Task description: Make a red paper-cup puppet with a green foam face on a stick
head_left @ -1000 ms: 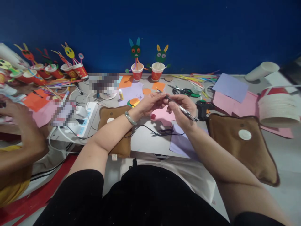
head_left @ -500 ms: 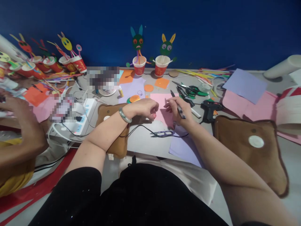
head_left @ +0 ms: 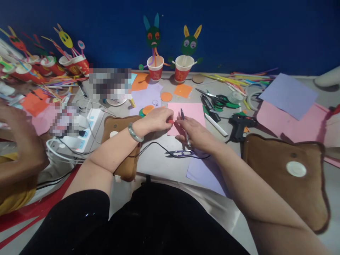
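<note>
My left hand (head_left: 156,119) rests on the table with its fingers curled, pinching a small red piece (head_left: 170,122) at the edge of a pink paper sheet (head_left: 190,111). My right hand (head_left: 195,134) lies over the same sheet and grips a dark pen (head_left: 184,124) whose tip points away from me. The two hands almost touch. A small pair of thread snips (head_left: 182,153) lies just in front of my right hand, over a black cable.
Brown cushions (head_left: 287,170) lie right and under my left forearm (head_left: 117,131). Scissors (head_left: 215,101), a black glue gun (head_left: 239,124), a white marker, purple paper (head_left: 288,95), paper-cup rabbits (head_left: 183,67), a power strip (head_left: 85,132). Another person's arm (head_left: 18,141) is at left.
Both hands came down from holding the pen up between them to the pink sheet. The left hand let go of the pen and now pinches the red piece; the right turned the pen upright.
</note>
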Available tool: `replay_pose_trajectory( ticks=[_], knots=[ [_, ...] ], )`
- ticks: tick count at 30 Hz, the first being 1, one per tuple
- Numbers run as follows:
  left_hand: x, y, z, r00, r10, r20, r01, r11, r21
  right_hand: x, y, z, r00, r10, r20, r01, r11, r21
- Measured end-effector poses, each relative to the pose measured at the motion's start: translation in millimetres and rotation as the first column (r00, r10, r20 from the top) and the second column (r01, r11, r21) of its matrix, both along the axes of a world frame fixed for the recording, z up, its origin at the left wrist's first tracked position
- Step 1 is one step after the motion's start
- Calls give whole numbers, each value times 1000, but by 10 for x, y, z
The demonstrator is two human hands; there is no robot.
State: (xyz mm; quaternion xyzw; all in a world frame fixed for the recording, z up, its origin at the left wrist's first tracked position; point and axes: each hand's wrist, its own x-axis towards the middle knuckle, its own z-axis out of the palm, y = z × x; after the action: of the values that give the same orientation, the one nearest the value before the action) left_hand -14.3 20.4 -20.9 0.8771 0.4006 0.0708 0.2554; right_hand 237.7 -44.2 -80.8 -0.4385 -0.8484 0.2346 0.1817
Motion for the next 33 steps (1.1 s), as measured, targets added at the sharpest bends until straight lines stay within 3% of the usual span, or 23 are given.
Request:
replay_pose_trajectory(
  ticks=[4,12,16,21,26,33],
  knots=[
    [34,-34,-16,997,55,62,-56,998,15,-21,29,-95,999,-43,10,43,999,-6],
    [33,-3,-272,987,57,149,-63,997,37,-1,68,-90,1000,-16,4,16,1000,-3],
    [21,7,-242,987,30,156,-32,999,14,15,73,-57,1000,-1,16,1,1000,0],
    [117,-174,-206,997,-72,16,70,993,93,29,75,-52,1000,11,-3,-11,1000,14],
    [159,-317,-227,997,-75,-28,79,987,137,48,68,-76,1000,-13,-14,14,999,34],
    [50,-215,-161,997,-74,25,73,997,29,73,56,-40,1000,-19,8,19,999,28]
  ],
)
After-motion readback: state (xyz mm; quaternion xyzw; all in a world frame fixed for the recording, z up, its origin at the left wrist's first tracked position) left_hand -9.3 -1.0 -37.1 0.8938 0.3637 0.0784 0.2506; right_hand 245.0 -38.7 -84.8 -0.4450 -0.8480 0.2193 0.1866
